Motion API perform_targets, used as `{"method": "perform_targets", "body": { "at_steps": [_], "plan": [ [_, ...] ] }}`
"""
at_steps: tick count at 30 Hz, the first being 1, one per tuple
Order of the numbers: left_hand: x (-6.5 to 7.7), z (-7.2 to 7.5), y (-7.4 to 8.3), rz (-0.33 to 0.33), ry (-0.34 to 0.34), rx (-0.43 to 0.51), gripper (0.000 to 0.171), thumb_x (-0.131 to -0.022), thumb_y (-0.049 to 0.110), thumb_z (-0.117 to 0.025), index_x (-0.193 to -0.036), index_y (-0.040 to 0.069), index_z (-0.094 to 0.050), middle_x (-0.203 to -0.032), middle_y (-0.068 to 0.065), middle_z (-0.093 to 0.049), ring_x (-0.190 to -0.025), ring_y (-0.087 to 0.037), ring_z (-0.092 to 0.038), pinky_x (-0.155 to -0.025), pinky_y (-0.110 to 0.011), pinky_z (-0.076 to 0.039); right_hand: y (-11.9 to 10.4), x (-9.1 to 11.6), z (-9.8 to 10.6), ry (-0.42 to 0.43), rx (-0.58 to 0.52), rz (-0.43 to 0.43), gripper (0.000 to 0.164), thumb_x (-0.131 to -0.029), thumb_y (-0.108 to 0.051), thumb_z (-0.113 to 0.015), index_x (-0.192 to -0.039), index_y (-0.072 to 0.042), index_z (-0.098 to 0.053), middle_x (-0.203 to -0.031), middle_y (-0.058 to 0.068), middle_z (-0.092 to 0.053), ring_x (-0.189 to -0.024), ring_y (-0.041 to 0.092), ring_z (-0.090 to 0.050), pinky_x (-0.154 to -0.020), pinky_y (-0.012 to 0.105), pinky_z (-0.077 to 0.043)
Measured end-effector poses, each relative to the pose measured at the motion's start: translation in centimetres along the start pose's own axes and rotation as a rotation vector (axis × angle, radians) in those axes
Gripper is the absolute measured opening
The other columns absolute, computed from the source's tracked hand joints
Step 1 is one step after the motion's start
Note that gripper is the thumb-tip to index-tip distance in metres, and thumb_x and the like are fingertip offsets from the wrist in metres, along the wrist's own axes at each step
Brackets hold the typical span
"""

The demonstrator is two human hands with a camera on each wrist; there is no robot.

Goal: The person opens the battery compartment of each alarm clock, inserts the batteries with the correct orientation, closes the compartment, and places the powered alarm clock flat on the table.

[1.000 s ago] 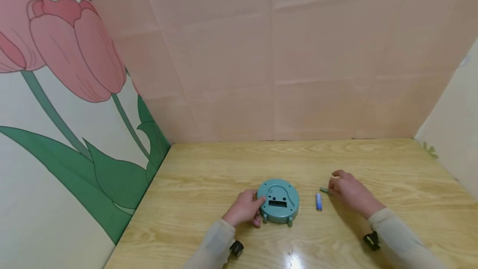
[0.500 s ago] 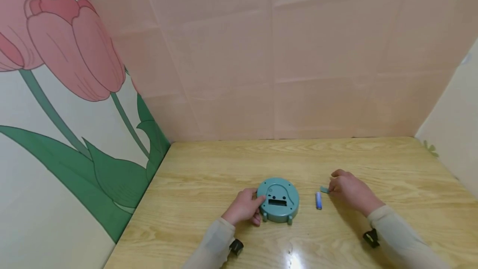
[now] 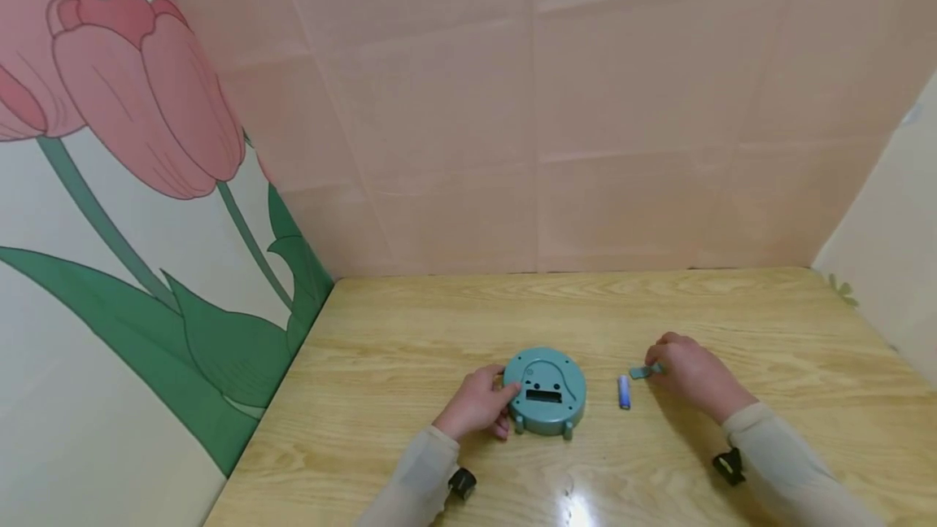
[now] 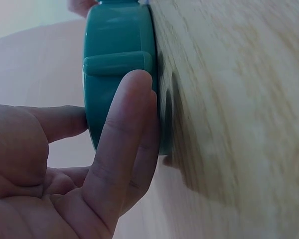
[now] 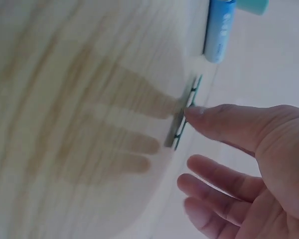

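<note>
A round teal clock (image 3: 542,421) lies back up on the table, its battery slot uncovered and two stubby feet pointing toward me. My left hand (image 3: 476,405) grips its left side, thumb on the back and fingers along the rim; the left wrist view shows fingertips beside one foot (image 4: 117,63). To the right, my right hand (image 3: 691,376) pinches a small teal battery cover (image 3: 640,372) low over the table. In the right wrist view the thumb tip meets the thin cover (image 5: 180,129), while the index finger is hidden. A blue battery (image 3: 624,392) lies between clock and cover.
The wood-grain table (image 3: 410,332) meets a pink-covered wall (image 3: 454,210) at the back. A tulip mural (image 3: 168,104) fills the left wall. Small black devices (image 3: 462,483) sit at both wrists.
The battery cover has turned in my right fingers, from edge-on to showing its flat face, and more of it shows. My left hand and the clock have stayed put.
</note>
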State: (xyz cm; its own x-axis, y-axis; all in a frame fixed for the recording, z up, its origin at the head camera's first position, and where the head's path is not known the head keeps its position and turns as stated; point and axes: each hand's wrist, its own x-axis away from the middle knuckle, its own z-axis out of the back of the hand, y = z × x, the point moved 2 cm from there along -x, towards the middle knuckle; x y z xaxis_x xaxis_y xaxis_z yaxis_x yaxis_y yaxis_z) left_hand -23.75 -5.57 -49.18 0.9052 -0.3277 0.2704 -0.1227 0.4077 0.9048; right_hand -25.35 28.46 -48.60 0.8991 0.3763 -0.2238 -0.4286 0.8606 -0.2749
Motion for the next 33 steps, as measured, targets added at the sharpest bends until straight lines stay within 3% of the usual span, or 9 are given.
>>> {"method": "perform_targets", "body": {
  "at_steps": [6, 12, 20, 27, 33],
  "plan": [
    [0.0, 0.1, 0.1, -0.007, 0.003, -0.002, 0.056, -0.103, 0.028, -0.059, -0.148, 0.001, -0.041, -0.074, -0.015, -0.063, -0.052, -0.021, -0.065, -0.049, -0.036, -0.062, -1.3, -0.4, 0.2, -0.117, -0.085, -0.096, 0.006, -0.087, -0.01, -0.074, -0.091, -0.006, -0.072, -0.08, -0.001, -0.067, -0.071, 0.014, -0.061, -0.061, 0.035, -0.057],
    [-0.1, 0.2, 0.1, -0.022, -0.002, -0.009, 0.058, -0.103, 0.028, -0.058, -0.151, 0.003, -0.038, -0.07, -0.014, -0.064, -0.051, -0.021, -0.065, -0.05, -0.036, -0.062, -2.4, -0.6, -0.3, -0.161, -0.144, -0.176, 0.019, -0.092, -0.024, -0.07, -0.097, -0.006, -0.07, -0.077, -0.001, -0.066, -0.066, 0.012, -0.056, -0.055, 0.03, -0.05],
    [0.0, 0.2, -0.2, -0.043, -0.025, 0.025, 0.053, -0.104, 0.025, -0.055, -0.154, 0.016, -0.038, -0.072, -0.016, -0.063, -0.051, -0.022, -0.064, -0.049, -0.039, -0.062, -3.6, -0.4, -0.9, -0.162, -0.128, -0.262, 0.023, -0.092, -0.029, -0.069, -0.099, -0.007, -0.069, -0.078, -0.001, -0.069, -0.064, 0.012, -0.055, -0.049, 0.03, -0.046],
    [-0.1, 0.3, -0.1, -0.047, -0.026, 0.038, 0.051, -0.104, 0.023, -0.056, -0.152, 0.017, -0.041, -0.075, -0.016, -0.062, -0.052, -0.02, -0.063, -0.051, -0.039, -0.062, -4.4, -1.0, -1.2, -0.176, -0.158, -0.321, 0.019, -0.09, -0.023, -0.07, -0.097, -0.005, -0.071, -0.08, 0.002, -0.069, -0.066, 0.014, -0.056, -0.052, 0.03, -0.048],
    [0.2, 0.3, -0.1, -0.036, -0.017, 0.043, 0.052, -0.104, 0.024, -0.057, -0.153, 0.017, -0.041, -0.077, -0.016, -0.061, -0.053, -0.021, -0.062, -0.052, -0.039, -0.063, -5.0, -1.1, -1.9, -0.185, -0.171, -0.312, 0.012, -0.085, -0.018, -0.071, -0.092, -0.008, -0.069, -0.074, 0.0, -0.063, -0.062, 0.015, -0.053, -0.049, 0.029, -0.046]
  ]
}}
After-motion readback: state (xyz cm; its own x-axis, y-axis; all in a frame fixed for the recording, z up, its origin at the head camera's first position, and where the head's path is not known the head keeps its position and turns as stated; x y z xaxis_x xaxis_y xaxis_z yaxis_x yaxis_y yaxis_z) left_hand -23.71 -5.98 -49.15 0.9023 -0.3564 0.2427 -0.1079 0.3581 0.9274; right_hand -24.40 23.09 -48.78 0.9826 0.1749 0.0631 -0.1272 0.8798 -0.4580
